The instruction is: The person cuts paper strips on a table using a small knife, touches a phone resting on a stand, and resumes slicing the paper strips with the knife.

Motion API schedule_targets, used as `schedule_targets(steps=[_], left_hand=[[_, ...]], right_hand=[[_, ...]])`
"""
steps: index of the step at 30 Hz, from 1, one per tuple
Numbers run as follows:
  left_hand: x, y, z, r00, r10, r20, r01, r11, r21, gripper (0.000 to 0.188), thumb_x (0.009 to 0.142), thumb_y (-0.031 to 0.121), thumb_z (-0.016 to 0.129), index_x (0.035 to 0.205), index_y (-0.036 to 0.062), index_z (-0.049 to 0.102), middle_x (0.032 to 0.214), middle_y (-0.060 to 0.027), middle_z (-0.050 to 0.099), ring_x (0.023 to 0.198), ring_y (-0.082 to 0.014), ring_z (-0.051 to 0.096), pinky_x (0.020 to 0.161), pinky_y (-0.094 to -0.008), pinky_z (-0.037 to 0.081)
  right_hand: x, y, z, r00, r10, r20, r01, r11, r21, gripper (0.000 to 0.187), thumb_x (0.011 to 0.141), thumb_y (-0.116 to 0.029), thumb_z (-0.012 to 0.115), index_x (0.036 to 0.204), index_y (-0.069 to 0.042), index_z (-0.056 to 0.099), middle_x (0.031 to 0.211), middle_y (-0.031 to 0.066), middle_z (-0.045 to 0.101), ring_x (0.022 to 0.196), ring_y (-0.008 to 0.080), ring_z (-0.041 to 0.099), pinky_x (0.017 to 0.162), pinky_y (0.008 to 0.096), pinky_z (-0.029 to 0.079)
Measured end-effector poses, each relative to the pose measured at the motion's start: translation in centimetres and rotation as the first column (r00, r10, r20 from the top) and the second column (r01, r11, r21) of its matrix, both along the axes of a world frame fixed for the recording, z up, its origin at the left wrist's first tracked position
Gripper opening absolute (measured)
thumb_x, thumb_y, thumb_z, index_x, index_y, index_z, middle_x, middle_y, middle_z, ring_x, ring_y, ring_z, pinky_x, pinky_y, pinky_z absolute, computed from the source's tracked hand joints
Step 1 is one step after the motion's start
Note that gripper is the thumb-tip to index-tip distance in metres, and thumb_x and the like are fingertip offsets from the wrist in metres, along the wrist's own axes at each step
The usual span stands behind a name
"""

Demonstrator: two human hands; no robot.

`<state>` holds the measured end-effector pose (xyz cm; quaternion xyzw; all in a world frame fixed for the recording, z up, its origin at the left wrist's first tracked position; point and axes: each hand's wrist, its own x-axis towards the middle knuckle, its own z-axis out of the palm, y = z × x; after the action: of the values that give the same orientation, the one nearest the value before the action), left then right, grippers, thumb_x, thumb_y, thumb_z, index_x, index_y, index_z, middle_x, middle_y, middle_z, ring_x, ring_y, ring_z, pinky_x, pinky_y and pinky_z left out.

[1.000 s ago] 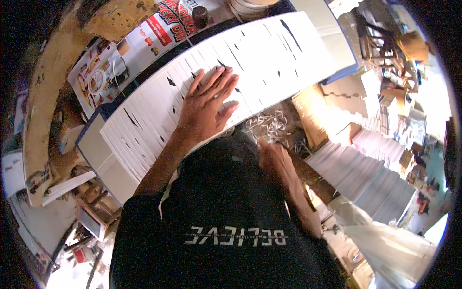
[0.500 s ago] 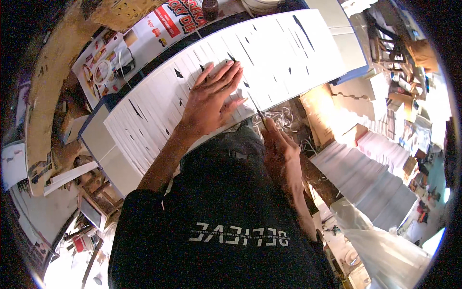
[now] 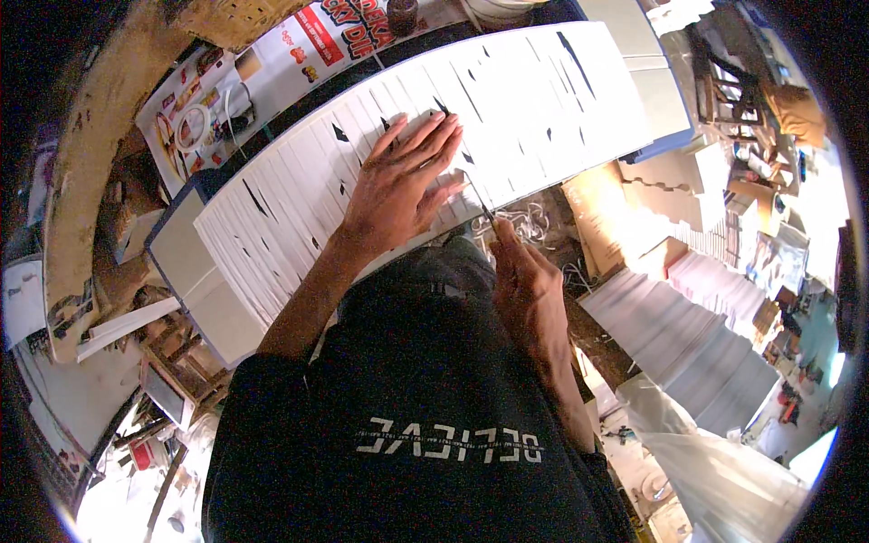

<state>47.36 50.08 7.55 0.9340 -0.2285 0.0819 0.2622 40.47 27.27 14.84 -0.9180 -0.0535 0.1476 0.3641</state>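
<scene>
Fingers of the left hand now spread flat on the fanned white sheets; beside it, the right hand has risen, pinching a thin blade.

Printed poster lies flat at the far left, colourful, with a dark jar standing at its far edge. Woven basket sits top left beside it. Grey board sticks out under the near-left end. Brown cardboard cutouts sit to the right. Two stacks of white sheets lie further right, fanned. Clear plastic bag at lower right. Wooden frame lower left, on the floor.
</scene>
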Motion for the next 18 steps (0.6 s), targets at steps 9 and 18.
schedule_targets(steps=[9,18], left_hand=[[0.07,0.04,0.1,1.0,-0.002,0.004,0.002,1.0,0.001,0.064,0.103,0.038,0.061,0.155,0.0027,0.05,0.163,-0.0144,0.047,0.154,-0.0298,0.04,0.129,-0.052,0.023],[0.18,0.05,-0.07,1.0,-0.01,0.001,0.01,1.0,-0.012,0.062,0.104,0.038,0.06,0.154,0.0026,0.051,0.162,-0.0138,0.048,0.154,-0.029,0.04,0.129,-0.0524,0.022]], right_hand=[[0.18,0.05,0.15,0.999,0.019,0.038,-0.018,0.999,-0.028,0.036,0.101,-0.004,0.066,0.137,-0.005,0.066,0.098,0.0254,0.075,0.083,0.0356,0.076,0.069,0.0419,0.059],[0.39,-0.48,-0.44,0.997,0.059,0.046,-0.056,0.997,-0.052,0.037,0.101,-0.003,0.065,0.138,-0.005,0.066,0.106,0.0248,0.075,0.09,0.0345,0.078,0.074,0.0411,0.06]])
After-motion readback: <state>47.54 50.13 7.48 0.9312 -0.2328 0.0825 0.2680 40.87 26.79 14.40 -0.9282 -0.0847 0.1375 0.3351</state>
